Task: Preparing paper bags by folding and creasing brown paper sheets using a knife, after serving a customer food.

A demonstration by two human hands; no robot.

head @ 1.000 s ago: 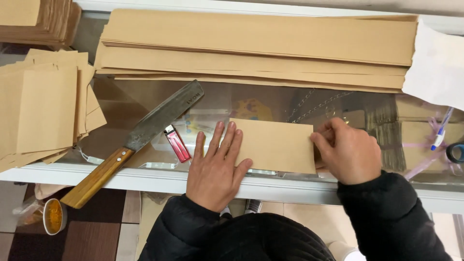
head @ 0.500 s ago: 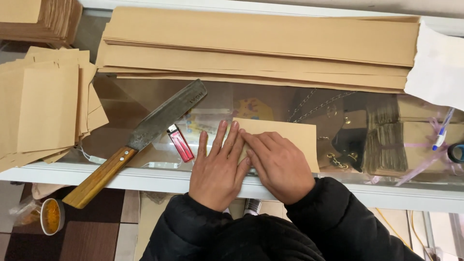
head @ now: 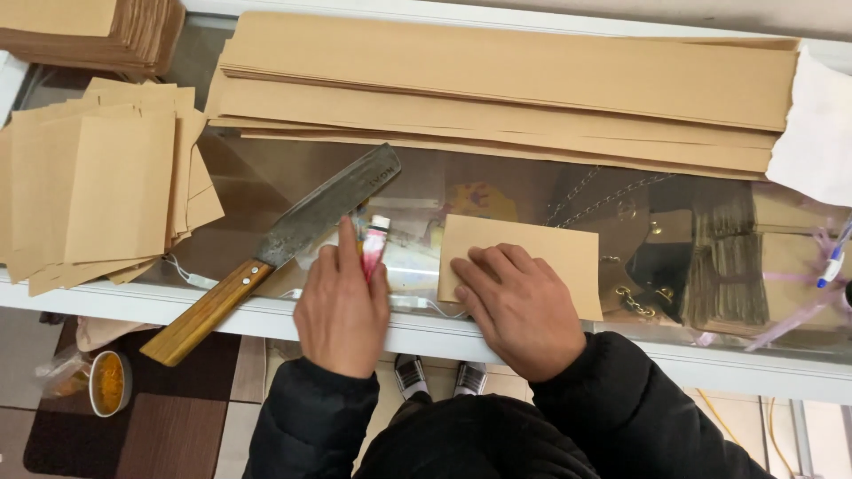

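Note:
A folded brown paper piece (head: 541, 250) lies on the glass counter (head: 266, 177) near its front edge. My right hand (head: 519, 306) rests flat on the paper's left part, fingers spread, pressing it down. Just left of it, my left hand (head: 342, 306) closes around a red lighter (head: 374, 241), whose white end sticks out past my fingers. A cleaver with a wooden handle (head: 293, 235) lies diagonally right beside my left hand, blade pointing up and right.
Long brown paper strips (head: 497, 80) are stacked across the back. Cut brown sheets (head: 98, 195) pile at the left, with another stack (head: 89, 31) at the top left. White paper (head: 812, 133) and a pen (head: 830, 262) sit at the right.
My left hand has left the paper, moved left and closed on the red lighter. My right hand has slid left along the paper over the last second and stays pressed on it.

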